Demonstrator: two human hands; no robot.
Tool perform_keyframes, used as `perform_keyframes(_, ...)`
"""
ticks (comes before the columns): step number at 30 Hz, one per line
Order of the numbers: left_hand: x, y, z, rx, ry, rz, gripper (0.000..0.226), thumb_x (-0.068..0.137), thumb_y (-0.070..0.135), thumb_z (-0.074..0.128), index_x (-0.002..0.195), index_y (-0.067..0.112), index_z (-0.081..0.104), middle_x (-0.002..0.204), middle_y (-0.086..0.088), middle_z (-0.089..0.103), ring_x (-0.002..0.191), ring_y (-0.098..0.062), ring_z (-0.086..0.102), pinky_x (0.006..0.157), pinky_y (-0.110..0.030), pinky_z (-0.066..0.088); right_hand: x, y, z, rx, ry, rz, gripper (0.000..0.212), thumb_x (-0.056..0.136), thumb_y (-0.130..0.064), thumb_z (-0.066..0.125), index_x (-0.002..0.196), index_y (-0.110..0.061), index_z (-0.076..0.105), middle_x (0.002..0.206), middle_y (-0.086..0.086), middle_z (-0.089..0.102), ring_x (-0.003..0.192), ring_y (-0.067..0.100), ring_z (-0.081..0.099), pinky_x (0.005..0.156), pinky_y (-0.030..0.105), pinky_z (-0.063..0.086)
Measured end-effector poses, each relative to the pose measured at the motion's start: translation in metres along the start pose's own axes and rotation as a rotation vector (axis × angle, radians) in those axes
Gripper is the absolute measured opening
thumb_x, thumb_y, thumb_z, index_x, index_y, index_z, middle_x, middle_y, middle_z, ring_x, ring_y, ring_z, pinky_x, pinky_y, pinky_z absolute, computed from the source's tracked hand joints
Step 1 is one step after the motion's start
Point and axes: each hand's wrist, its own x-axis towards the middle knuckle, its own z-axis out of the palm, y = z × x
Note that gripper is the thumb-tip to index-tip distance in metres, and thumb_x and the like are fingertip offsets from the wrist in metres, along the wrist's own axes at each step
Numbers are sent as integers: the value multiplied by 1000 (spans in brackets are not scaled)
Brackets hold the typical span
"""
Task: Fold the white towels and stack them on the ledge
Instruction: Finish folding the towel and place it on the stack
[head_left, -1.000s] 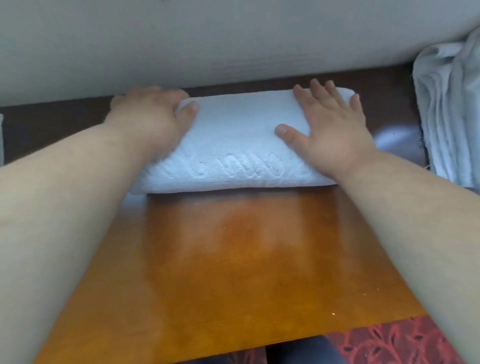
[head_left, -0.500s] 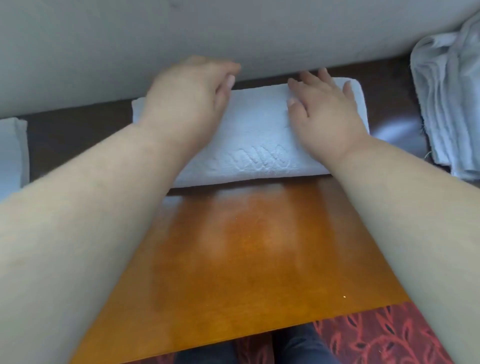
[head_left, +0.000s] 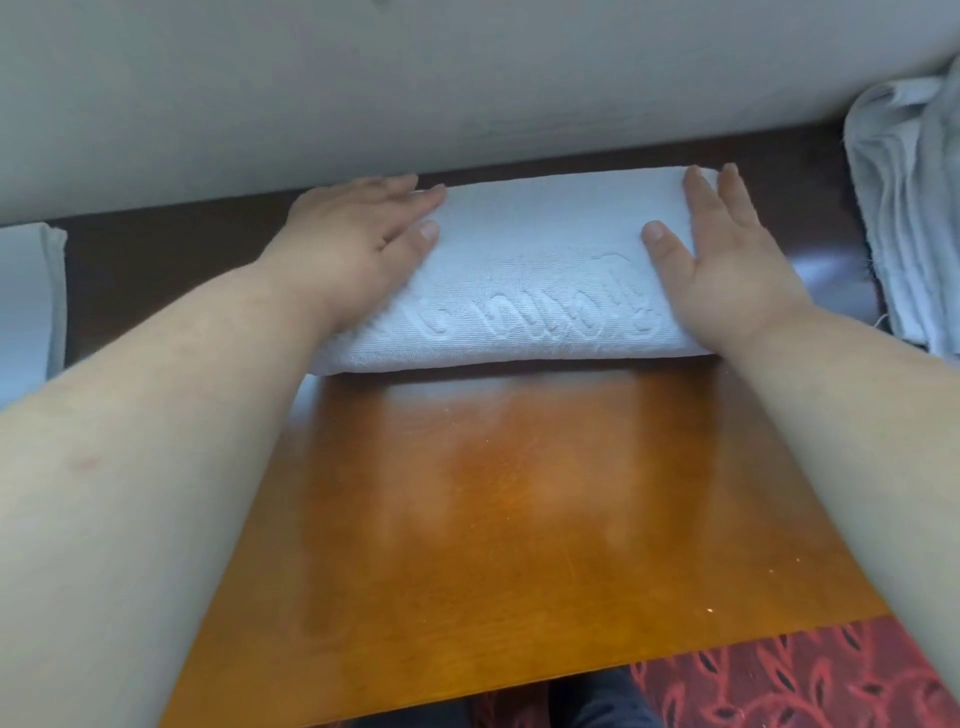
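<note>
Head view: left hand (head_left: 358, 244), right hand (head_left: 727, 270) flat on folded towel (head_left: 524, 270).

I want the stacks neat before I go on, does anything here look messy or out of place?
Only the towel pile at far right: its layers lie rumpled and uneven, with a frayed, thready edge. The folded towel under the left hand and right hand lies flat and straight along the dark ledge.

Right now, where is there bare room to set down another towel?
The orange table top in front of the folded towel is bare between the forearms. The dark ledge has a gap between the left hand and the towel at the left edge. Right of the right hand, the towel pile crowds it.
</note>
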Motion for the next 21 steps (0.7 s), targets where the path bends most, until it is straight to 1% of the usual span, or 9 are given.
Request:
perform_keyframes(3, 3, -9, -1, -62, 61, -42, 52, 96, 57, 29, 144, 41, 42, 153, 9, 39, 142, -15, 29, 117, -36, 19, 1, 0, -2, 50, -23, 4, 79, 88, -77, 22, 155, -36, 7, 165, -7, -3, 150, 21, 15, 115, 37, 21)
perform_keyframes(6, -9, -20, -6, -287, 337, -383, 46, 98, 45, 40, 140, 27, 51, 142, -2, 51, 132, -19, 43, 111, -32, 33, -1, -2, -9, 198, -67, 32, 61, 98, -57, 29, 155, -36, 17, 165, -7, -3, 150, 19, 9, 113, 28, 11)
perform_keyframes(8, -32, -19, -12, -356, 528, -514, 48, 98, 38, 38, 140, 19, 50, 138, -10, 53, 127, -23, 47, 109, -32, 35, -2, -11, -17, 99, 4, 47, 54, 99, -45, 33, 151, -33, 30, 165, 2, 3, 151, 27, 6, 119, 43, 8)
perform_keyframes(10, -53, 1, -12, -291, 596, -400, 49, 97, 31, 34, 141, 14, 48, 139, -13, 51, 130, -27, 44, 112, -33, 31, -6, -33, -22, -26, 178, -40, 53, 94, -36, 36, 146, -28, 42, 163, 10, 14, 150, 33, 9, 116, 57, 9)
perform_keyframes(12, -63, 31, -2, -163, 481, -143, 49, 98, 28, 33, 143, 14, 46, 145, -12, 47, 137, -31, 38, 115, -40, 25, -13, -64, -17, -33, 169, -240, 55, 93, -34, 34, 145, -23, 44, 160, 12, 26, 148, 34, 17, 114, 61, 14)
perform_keyframes(14, -64, 50, 10, -19, 237, -5, 49, 102, 36, 29, 149, 23, 38, 153, -4, 39, 144, -28, 27, 116, -46, 18, -22, -82, 2, -119, 43, -347, 54, 99, -40, 26, 149, -25, 35, 160, 9, 25, 149, 31, 15, 115, 60, 12)
perform_keyframes(16, -59, 45, 15, 65, 102, 2, 52, 102, 44, 24, 153, 29, 25, 159, 4, 28, 148, -21, 17, 118, -46, 11, -26, -79, 16, -217, 25, -319, 59, 100, -51, 19, 152, -27, 25, 161, 7, 21, 150, 29, 11, 117, 58, 10)
perform_keyframes(18, -55, 27, 14, 76, 95, -14, 56, 100, 49, 24, 153, 32, 24, 160, 5, 23, 148, -21, 14, 118, -47, 11, -20, -64, 16, -240, 47, -258, 68, 95, -65, 15, 152, -28, 21, 162, 6, 20, 150, 29, 11, 117, 57, 9)
perform_keyframes(21, -56, 0, 13, -144, 62, -161, 61, 95, 59, 32, 152, 38, 23, 163, 7, 9, 150, -21, 2, 118, -47, 12, -11, -42, 11, -242, 15, -183, 80, 88, -77, 11, 152, -30, 18, 163, 6, 16, 150, 29, 9, 118, 56, 10)
